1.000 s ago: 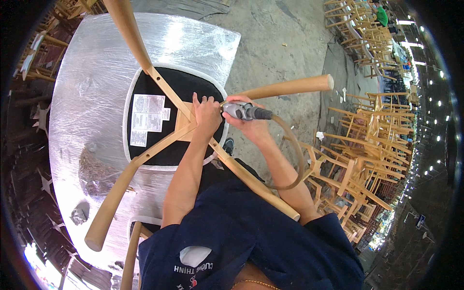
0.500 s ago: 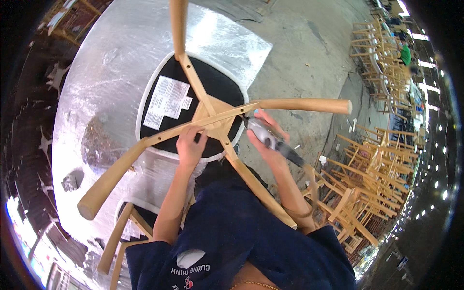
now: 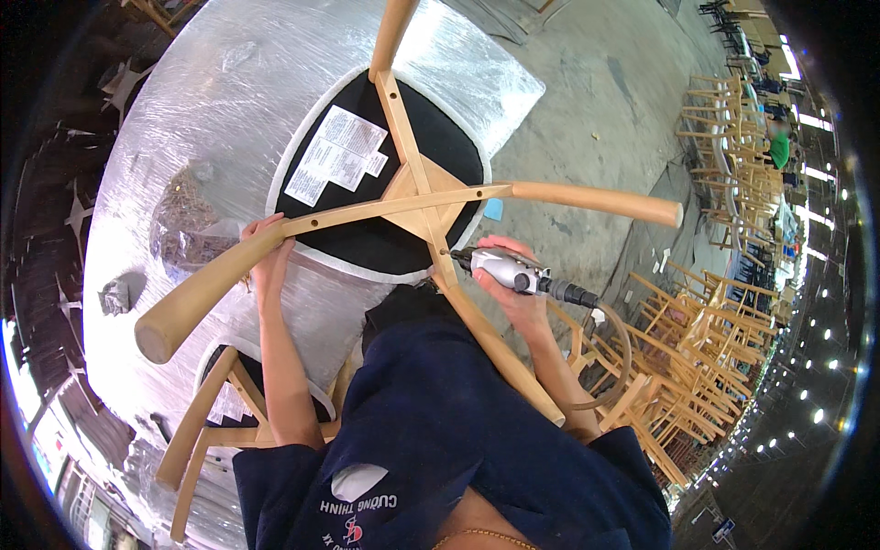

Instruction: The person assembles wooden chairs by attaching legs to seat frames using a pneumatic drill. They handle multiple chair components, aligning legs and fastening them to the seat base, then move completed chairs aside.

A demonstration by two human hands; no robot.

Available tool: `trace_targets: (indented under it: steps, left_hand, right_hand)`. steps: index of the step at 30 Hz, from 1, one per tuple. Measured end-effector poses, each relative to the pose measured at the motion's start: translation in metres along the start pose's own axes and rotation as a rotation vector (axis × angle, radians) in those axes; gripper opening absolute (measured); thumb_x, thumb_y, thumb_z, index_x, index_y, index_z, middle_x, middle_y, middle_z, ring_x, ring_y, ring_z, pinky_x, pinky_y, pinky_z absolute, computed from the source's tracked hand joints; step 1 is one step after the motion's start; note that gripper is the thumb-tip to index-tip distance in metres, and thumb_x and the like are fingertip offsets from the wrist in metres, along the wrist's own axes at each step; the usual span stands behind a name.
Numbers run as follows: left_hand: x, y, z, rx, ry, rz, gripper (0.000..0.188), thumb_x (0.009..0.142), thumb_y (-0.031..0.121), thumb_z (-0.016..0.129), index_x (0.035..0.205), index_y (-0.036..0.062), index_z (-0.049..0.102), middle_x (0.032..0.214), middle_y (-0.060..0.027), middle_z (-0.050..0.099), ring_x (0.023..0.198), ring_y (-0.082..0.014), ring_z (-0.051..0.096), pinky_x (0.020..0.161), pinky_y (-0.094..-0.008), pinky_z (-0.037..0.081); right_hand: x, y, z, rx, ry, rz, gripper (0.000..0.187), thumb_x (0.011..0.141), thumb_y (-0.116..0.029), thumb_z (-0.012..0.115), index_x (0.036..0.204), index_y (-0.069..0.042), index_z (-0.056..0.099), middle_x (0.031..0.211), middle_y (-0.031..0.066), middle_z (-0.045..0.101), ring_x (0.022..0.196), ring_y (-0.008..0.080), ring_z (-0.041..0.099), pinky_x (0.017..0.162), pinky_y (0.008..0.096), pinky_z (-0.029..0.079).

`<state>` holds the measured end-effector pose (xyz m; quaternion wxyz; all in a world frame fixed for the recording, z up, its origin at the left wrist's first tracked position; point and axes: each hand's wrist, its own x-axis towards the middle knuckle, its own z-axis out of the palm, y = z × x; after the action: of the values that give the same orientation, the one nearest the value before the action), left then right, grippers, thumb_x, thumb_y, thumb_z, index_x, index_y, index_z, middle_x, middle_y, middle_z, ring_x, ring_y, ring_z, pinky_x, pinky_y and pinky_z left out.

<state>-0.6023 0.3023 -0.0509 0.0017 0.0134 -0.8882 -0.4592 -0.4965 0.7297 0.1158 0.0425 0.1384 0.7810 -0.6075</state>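
Pale wood makes up the leg frame crossing an upturned black seat at the right edge of the plastic-wrapped table. The left hand has its fingers bent around the frame's left leg; the right hand is wrapped around a grey power tool, its tip at the frame's near arm. Contact there is unclear. A hose trails from the tool.

Left hand half-hidden; seemingly behind leg
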Motion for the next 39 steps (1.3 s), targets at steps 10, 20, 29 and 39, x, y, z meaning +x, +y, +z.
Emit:
trace_targets:
  steps: [10, 20, 29, 39]
  left_hand:
    - [0.01, -0.009, 0.005, 0.062, -0.064, 0.038, 0.043, 0.083, 0.006, 0.083, 0.125, 0.0096, 0.076, 0.136, -0.0079, 0.073, 0.153, -0.0445, 0.05, 0.126, -0.0528, 0.041]
    - [0.012, -0.01, 0.007, -0.044, -0.03, -0.017, 0.039, 0.079, 0.005, 0.085, 0.118, 0.0078, 0.078, 0.133, -0.0068, 0.075, 0.147, -0.0429, 0.057, 0.125, -0.0523, 0.044]
    - [0.014, -0.013, 0.01, -0.029, -0.053, 0.084, 0.043, 0.078, 0.002, 0.084, 0.12, 0.0075, 0.077, 0.133, -0.0125, 0.074, 0.143, -0.0421, 0.059, 0.126, -0.0531, 0.044]
    - [0.009, -0.008, -0.005, -0.086, 0.105, 0.148, 0.02, 0.103, 0.012, 0.072, 0.121, 0.0079, 0.075, 0.114, -0.0112, 0.073, 0.106, -0.0268, 0.072, 0.099, -0.0451, 0.061]
  right_hand:
    - [-0.005, 0.004, 0.016, -0.077, 0.006, 0.014, 0.048, 0.091, -0.006, 0.091, 0.137, -0.004, 0.075, 0.123, 0.0091, 0.08, 0.113, 0.016, 0.074, 0.103, 0.0331, 0.058]
    - [0.004, 0.007, 0.029, 0.02, 0.187, 0.068, 0.052, 0.091, -0.005, 0.092, 0.139, -0.003, 0.073, 0.129, 0.0122, 0.079, 0.115, 0.0166, 0.074, 0.101, 0.0345, 0.062]
    - [0.016, -0.005, 0.013, -0.303, -0.387, -0.158, 0.042, 0.1, -0.009, 0.084, 0.141, -0.007, 0.074, 0.128, 0.0092, 0.078, 0.118, 0.0157, 0.071, 0.104, 0.0351, 0.059]
    - [0.01, -0.02, 0.014, -0.154, -0.377, -0.023, 0.056, 0.097, -0.005, 0.088, 0.15, -0.001, 0.069, 0.136, 0.0109, 0.077, 0.125, 0.0201, 0.071, 0.109, 0.0358, 0.057]
